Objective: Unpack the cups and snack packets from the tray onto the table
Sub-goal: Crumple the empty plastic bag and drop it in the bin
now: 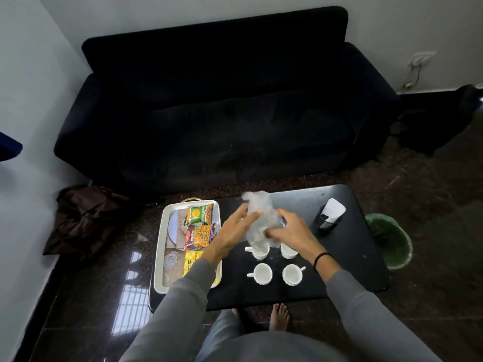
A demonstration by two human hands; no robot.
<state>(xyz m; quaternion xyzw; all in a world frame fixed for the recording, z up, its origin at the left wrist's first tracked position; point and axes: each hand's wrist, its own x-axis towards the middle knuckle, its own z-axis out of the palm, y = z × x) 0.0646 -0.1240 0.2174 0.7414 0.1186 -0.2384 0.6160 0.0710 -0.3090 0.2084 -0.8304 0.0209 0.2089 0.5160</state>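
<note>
A white tray (160, 246) lies on the left end of a black low table (347, 257). In it are a green snack packet (200, 213), a red-and-orange mixture packet (200, 236), a yellow packet (192, 261) partly under my left sleeve, and a clear plastic lid or cup (171, 259). Several white cups stand on the table: two near ones (262, 273) (292, 274) and two farther ones (261, 253) (288, 250). My left hand (232, 231) and my right hand (290, 231) both hold a crumpled clear plastic bag (258, 218) above the far cups.
A black holder with white paper (329, 215) stands at the table's right. A green-lined bin (389, 241) sits on the floor to the right. A dark sofa (222, 105) is behind the table; dark cloth (83, 218) lies on the floor to the left. My bare foot (279, 316) is beneath the table edge.
</note>
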